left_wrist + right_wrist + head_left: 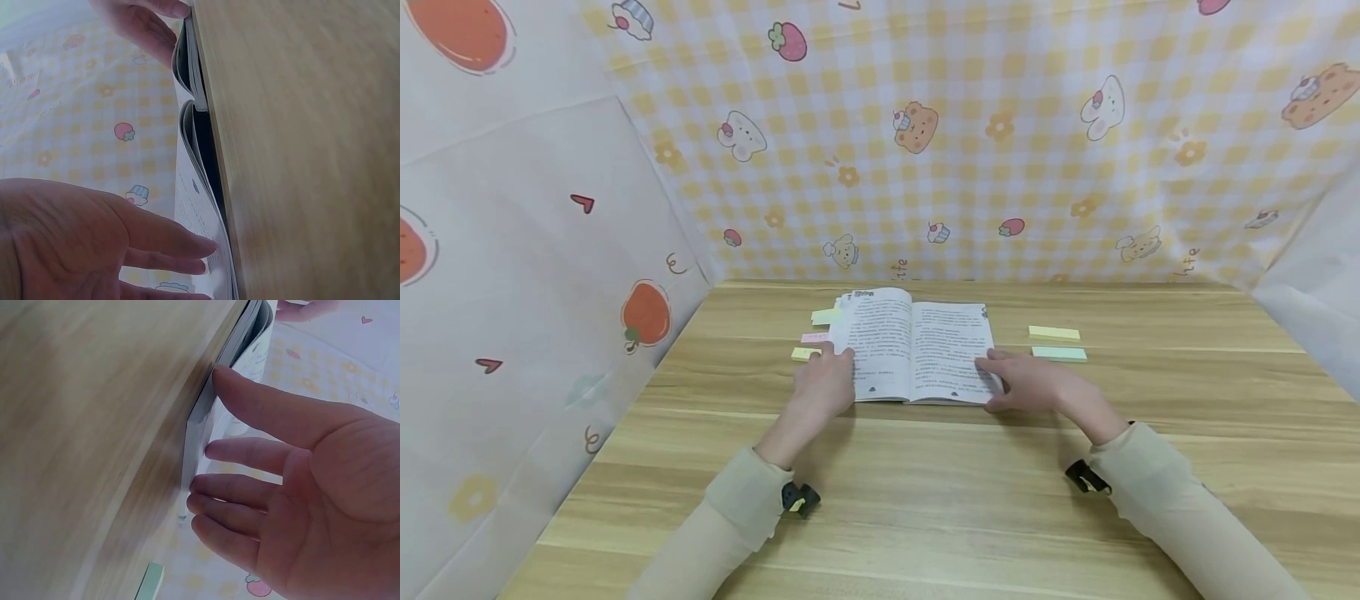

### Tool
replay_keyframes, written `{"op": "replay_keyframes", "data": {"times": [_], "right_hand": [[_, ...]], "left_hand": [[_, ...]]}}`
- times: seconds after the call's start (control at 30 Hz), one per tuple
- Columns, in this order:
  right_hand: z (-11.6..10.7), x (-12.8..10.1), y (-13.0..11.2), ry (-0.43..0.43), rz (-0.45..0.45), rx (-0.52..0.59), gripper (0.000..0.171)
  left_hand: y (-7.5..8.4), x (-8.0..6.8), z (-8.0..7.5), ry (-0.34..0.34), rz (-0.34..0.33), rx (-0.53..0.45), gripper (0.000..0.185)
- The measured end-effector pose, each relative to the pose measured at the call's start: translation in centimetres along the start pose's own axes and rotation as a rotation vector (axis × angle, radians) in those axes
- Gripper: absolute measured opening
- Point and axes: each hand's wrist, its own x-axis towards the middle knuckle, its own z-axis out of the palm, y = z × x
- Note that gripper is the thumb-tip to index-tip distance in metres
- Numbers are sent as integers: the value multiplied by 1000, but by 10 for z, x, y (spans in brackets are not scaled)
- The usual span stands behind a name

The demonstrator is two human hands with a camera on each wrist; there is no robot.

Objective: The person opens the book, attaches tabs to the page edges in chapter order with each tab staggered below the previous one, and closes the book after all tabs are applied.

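An open book [917, 346] with printed pages lies flat on the wooden table [925, 500]. My left hand [823, 379] rests with straight fingers on the left page's outer edge; in the left wrist view its fingers [156, 244] touch the page [194, 212]. My right hand [1026, 379] lies flat on the lower right corner of the right page. From the right wrist camera, the fingers [250, 481] are straight against the book's edge [200, 431]. Neither hand grips anything.
Yellow and pink sticky strips [816, 337] lie left of the book. A yellow strip [1054, 332] and a green strip [1058, 353] lie to its right. Patterned cloth walls [970, 142] enclose the table at the back and sides.
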Motion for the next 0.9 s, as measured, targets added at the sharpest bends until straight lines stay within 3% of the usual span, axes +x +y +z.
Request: {"op": "replay_keyframes", "data": {"times": [0.9], "right_hand": [[3,2,-5,21,-63,5,72]], "left_hand": [[1,-1,-3,-20,3,-19,34]]}}
